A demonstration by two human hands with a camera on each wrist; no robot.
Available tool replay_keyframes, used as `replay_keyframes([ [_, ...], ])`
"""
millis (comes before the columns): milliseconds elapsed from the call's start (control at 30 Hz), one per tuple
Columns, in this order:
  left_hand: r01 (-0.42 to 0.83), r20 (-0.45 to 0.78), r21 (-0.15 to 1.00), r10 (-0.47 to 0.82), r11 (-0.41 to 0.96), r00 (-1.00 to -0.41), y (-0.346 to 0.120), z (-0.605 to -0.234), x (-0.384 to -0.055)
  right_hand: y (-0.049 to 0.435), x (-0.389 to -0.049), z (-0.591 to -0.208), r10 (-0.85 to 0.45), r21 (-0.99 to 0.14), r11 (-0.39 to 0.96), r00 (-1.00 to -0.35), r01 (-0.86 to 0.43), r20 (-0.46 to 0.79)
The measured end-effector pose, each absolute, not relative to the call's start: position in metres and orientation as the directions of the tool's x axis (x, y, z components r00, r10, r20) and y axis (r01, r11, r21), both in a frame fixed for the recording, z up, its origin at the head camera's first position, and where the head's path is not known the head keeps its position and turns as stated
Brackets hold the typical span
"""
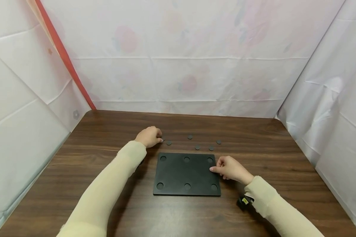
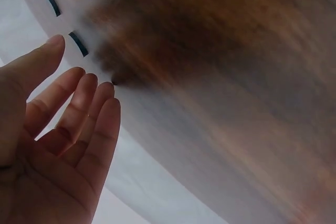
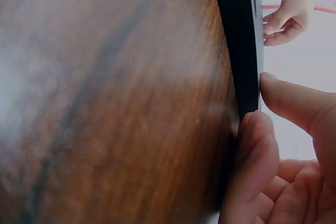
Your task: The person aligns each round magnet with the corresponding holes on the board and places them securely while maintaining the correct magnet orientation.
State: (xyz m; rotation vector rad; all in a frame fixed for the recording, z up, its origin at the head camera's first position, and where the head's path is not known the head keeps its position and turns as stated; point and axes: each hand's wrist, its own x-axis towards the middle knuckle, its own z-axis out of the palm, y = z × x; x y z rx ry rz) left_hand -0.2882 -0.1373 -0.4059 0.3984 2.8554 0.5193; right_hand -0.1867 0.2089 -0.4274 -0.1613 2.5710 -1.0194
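A black rectangular board (image 1: 178, 172) with several shallow round recesses lies on the table. My right hand (image 1: 229, 169) pinches its right edge, thumb on top. In the right wrist view the fingers (image 3: 254, 140) curl against the side of that edge. Beyond the board's far left corner is my left hand (image 1: 149, 136), low over the tabletop. In the left wrist view a gap shows between its thumb (image 2: 47, 59) and fingers (image 2: 102, 135). A thin dark sliver (image 1: 163, 140) shows at its fingertips; whether they touch it, I cannot tell. The nearest small dark disc (image 1: 169, 143) lies just right of it.
More flat dark discs lie scattered behind the board, among them one disc (image 1: 190, 137) farther back and another disc (image 1: 211, 148) near the right corner. The brown wooden table (image 1: 86, 158) meets a white patterned curtain (image 1: 181, 65) at the back.
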Motion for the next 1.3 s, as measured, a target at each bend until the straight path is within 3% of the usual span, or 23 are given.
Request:
replay_keyframes([
  [433, 0.228, -0.146, 0.332, 0.288, 0.915, -0.946, -0.136, -0.417, -0.302, 0.208, -0.188, -0.427, -0.237, -0.671, 0.741, -0.922, 0.032, -0.306],
  [1133, 0.255, -0.079, 0.311, 0.293, 0.916, -0.953, -0.136, -0.424, -0.297, 0.209, -0.185, -0.428, -0.24, -0.673, 0.739, -0.923, 0.028, -0.301],
  [1300, 0.24, -0.088, 0.351, 0.287, 0.905, -0.954, -0.14, -0.425, -0.296, 0.209, -0.186, -0.429, -0.242, -0.668, 0.743, -0.922, 0.023, -0.302],
])
